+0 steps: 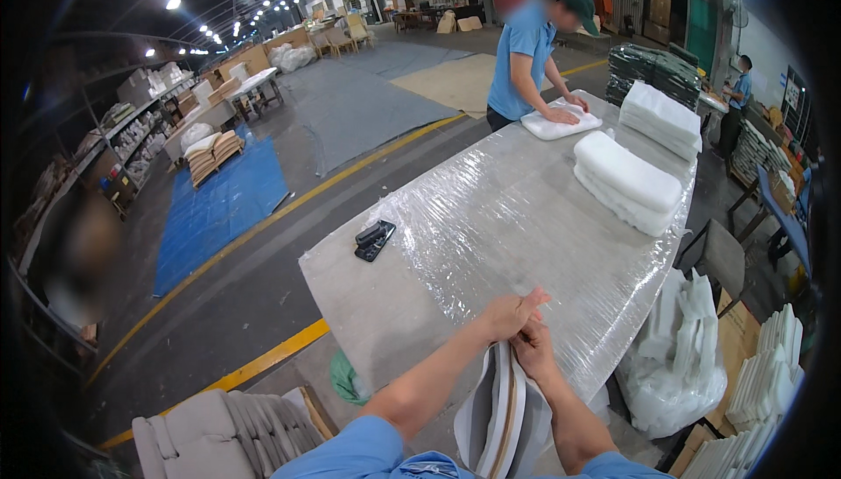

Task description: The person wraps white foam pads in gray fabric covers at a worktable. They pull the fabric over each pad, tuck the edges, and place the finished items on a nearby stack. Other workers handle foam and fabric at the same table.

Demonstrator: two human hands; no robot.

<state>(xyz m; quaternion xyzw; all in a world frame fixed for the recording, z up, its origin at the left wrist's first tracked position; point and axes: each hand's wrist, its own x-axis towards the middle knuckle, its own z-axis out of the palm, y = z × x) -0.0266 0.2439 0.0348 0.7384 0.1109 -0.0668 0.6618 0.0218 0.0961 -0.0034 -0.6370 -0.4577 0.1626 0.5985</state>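
A grey fabric cover with white edges and a brown, zipper-like strip down its middle hangs in front of my body, below the table's near edge. My left hand is closed at the cover's upper end, its fingers pointing right. Just below and touching it, my right hand grips the same end, fingers bent inward. The exact pinch between them is partly hidden. Both hands are over the near part of the plastic-wrapped table.
A phone and a black tool lie at the table's left. White padding and a stack of white sheets stand far right. Across the table, a co-worker presses a white pad. Grey cushions are piled lower left.
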